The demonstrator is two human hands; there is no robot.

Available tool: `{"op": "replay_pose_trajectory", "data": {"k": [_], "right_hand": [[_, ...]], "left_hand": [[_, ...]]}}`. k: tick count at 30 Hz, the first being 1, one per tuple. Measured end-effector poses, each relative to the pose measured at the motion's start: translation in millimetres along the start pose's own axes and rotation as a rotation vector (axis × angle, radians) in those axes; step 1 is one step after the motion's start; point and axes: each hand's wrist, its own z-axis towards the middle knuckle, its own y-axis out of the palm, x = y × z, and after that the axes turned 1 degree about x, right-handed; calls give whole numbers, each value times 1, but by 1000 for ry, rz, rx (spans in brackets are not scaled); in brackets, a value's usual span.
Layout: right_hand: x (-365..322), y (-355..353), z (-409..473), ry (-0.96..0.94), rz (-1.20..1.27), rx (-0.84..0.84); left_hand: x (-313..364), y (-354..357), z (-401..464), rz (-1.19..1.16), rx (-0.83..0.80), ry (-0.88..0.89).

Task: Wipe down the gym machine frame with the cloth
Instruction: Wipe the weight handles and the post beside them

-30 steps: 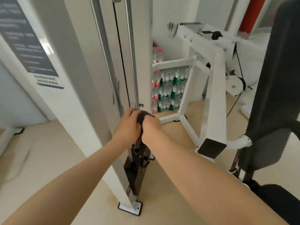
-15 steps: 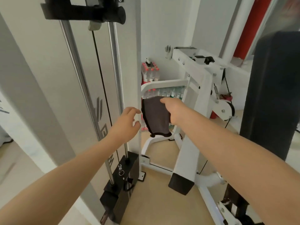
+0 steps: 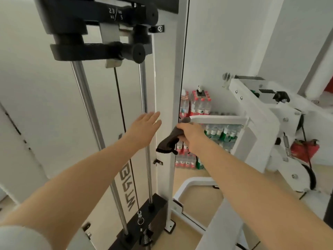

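Note:
The white upright post (image 3: 177,73) of the gym machine frame rises through the middle of the view, with two chrome guide rods (image 3: 86,105) and a black cable to its left. My right hand (image 3: 191,135) grips a dark grey cloth (image 3: 168,143) beside the post at mid height; the cloth hangs down and left from my fingers. My left hand (image 3: 144,127) is held flat with straight fingers, just left of the post near the right guide rod, and holds nothing.
A black weight carriage (image 3: 100,33) hangs on the rods above my hands, and a black weight stack (image 3: 153,213) sits at the bottom. Packs of water bottles (image 3: 200,103) stand behind the post. A second white machine frame (image 3: 252,112) fills the right side.
The view has tilted up along the machine. My hands separated: the right one took the cloth and bunched it beside the post, and the left one opened flat.

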Motion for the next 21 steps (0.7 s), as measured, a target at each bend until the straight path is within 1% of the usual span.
{"op": "replay_pose_trajectory", "data": {"k": [1, 3, 4, 5, 7, 8, 9, 10, 11, 13, 15, 16, 17, 19, 20, 21], "right_hand": [[-2, 7, 8, -37, -64, 5], [-8, 20, 21, -111, -191, 17], [-14, 26, 28, -142, -213, 21], [-21, 32, 35, -168, -218, 25], [-38, 44, 48, -235, -186, 55], [-48, 49, 57, -290, -167, 67], [-58, 54, 63, -358, -157, 73], [-69, 59, 70, -455, -177, 82], [-81, 64, 75, -585, -253, 100], [-102, 75, 84, -876, -466, 149], [-122, 86, 95, -1092, -573, 152], [-133, 92, 99, -1167, -581, 144], [-145, 98, 101, -1254, -592, 154], [-164, 108, 113, -1542, -667, 252], [-171, 110, 124, -1694, -770, 304], [-173, 110, 136, -1824, -935, 372]], "left_hand": [[-6, 4, 11, 68, 9, 44], [-14, 7, 32, 166, 129, 124], [-19, 4, 41, 208, 173, 133], [-25, 3, 49, 269, 155, 139], [-35, 3, 65, 411, 34, 159], [-41, 3, 72, 465, 4, 143], [-45, 0, 77, 491, 42, 122], [-50, -2, 83, 517, 72, 115], [-54, -8, 88, 554, 140, 143], [-65, -22, 98, 500, 227, 190], [-76, -22, 106, 488, 201, 198], [-79, -22, 107, 505, 157, 196], [-80, -22, 108, 505, 151, 194], [-82, -19, 109, 487, 203, 205], [-81, -20, 108, 470, 212, 213], [-81, -22, 108, 463, 211, 224]]}}
